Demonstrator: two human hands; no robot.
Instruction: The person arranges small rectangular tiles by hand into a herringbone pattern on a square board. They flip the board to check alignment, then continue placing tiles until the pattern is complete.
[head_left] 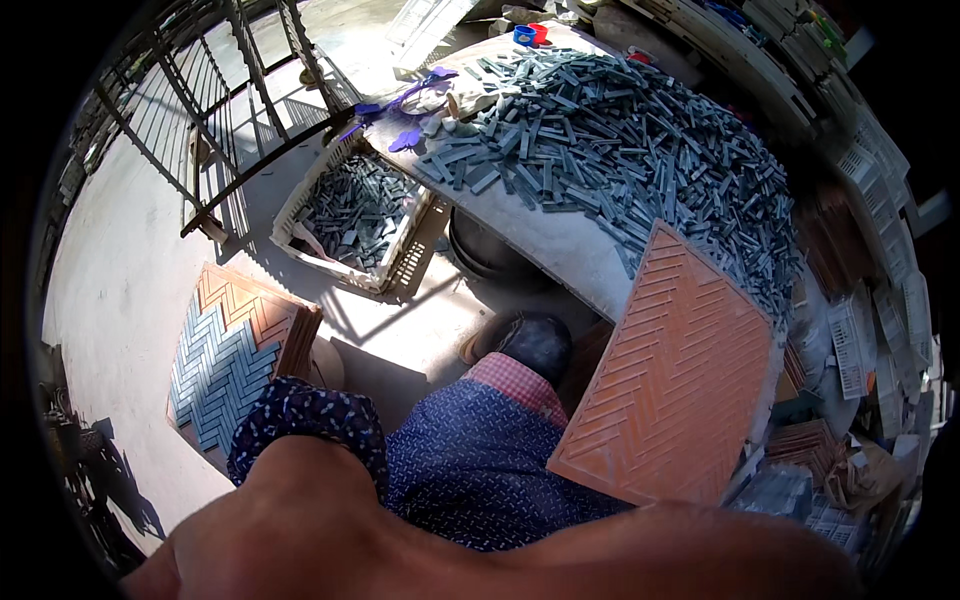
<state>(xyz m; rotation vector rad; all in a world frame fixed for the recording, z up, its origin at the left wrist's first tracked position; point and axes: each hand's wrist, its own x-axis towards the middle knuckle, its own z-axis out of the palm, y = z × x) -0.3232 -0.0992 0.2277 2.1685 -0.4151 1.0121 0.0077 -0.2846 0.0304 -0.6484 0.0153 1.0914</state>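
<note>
My left hand (300,540) is raised very close to the camera, its wrist coming out of a dark patterned sleeve cuff (310,430). Its fingers cannot be made out. More blurred skin (700,550) spans the lower right; I cannot tell whether it belongs to my right hand. Just beyond it, an orange panel (670,380) with herringbone grooves leans at the table edge, its grooves without strips. Left of my knee, a stack of similar orange panels (262,305) carries grey-blue strips (220,365) set in herringbone on the top one. Neither hand visibly holds anything.
Loose grey-blue strips (620,130) are heaped on the table (570,225). A cream crate (285,225) of strips stands on the floor beside a dark round tub (480,255). A metal rack (230,110) is at the far left. More panels (800,445) and crates (850,345) crowd the right.
</note>
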